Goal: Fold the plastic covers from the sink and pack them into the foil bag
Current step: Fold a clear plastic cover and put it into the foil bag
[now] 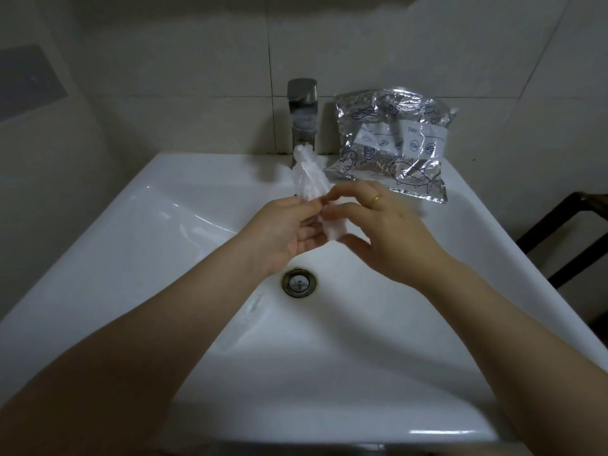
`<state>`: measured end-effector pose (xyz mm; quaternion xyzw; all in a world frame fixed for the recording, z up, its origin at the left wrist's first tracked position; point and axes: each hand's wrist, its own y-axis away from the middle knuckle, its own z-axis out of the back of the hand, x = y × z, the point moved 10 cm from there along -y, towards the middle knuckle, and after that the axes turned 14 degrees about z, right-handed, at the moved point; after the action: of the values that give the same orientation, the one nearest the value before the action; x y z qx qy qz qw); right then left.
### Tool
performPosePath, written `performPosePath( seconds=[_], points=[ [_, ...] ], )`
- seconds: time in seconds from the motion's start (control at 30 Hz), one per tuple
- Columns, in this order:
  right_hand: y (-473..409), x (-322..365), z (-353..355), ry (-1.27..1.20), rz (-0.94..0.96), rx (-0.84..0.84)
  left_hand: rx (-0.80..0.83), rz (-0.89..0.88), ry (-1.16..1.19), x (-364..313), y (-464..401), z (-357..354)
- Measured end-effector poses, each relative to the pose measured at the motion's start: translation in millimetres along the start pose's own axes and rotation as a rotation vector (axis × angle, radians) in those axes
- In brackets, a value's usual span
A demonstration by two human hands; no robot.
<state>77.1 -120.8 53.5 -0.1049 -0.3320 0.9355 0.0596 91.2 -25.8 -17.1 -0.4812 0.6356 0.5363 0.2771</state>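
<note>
Closest to the camera is the front rim of the white ceramic rectangular sink (98, 258), with the round metal drain (299, 282) sitting in the bottom of the basin. There might be another bit of clear plastic lying on the basin slope just left of and below the drain, but it's so see-through against the white that I can't say for sure.

Above the drain both hands are working one thin translucent white plastic cover (311, 176). The left hand (283, 232) is palm-up and pinches the cover at the fingertips, and the right hand (394, 232), the one with the gold ring (375, 199), pinches it from the other side, thumb and fingers curled round a folded wad at the lower end. The loose end of the cover sticks up toward the brushed steel tap (302, 116).

Further back, the crinkly silver foil bag with blue fish and seafood drawings (391, 143) lies on the sink's back right corner, propped against the tiled wall (197, 60).

So I'd say this is mid-fold. Next up probably means rolling the loose end down into the wad, then freeing one hand to hold the bag's mouth open.
</note>
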Motion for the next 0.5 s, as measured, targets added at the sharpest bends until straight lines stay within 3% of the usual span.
performPosePath(
  seconds=[0.13, 0.37, 0.5],
  points=[
    [-4, 6, 4, -0.037, 0.032, -0.045, -0.024, 0.017, -0.064, 2, 0, -1],
    [27, -42, -21, -0.600, -0.570, -0.105, -0.004, 0.091, -0.135, 16, -5, -4],
    [37, -50, -23, -0.642, -0.725, -0.146, 0.012, 0.085, -0.205, 16, -4, -9]
  ],
)
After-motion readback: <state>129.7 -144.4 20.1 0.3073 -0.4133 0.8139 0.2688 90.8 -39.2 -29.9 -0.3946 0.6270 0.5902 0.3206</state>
